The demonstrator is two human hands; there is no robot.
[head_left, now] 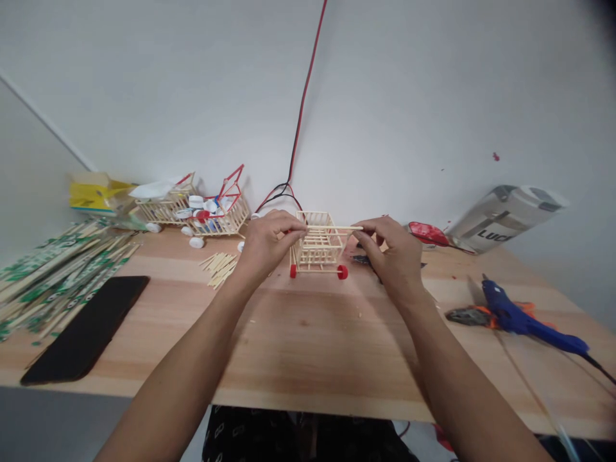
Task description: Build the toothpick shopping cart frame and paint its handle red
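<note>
A small cart (318, 247) built of thin wooden sticks, with red wheels, stands on the wooden table (308, 340) in front of me. A thin wooden stick (332, 228) lies across its top edge. My left hand (269, 240) pinches the left end of that stick, fingers closed. My right hand (389, 250) pinches its right end at the cart's right side, fingers closed too.
Two other stick carts (212, 212) holding white bottle caps stand at back left. Loose sticks (219, 264), wrapped chopsticks (58, 273) and a black phone (89, 327) lie on the left. A blue glue gun (524, 317) and pliers (474, 314) lie right, with a silver box (505, 218) behind.
</note>
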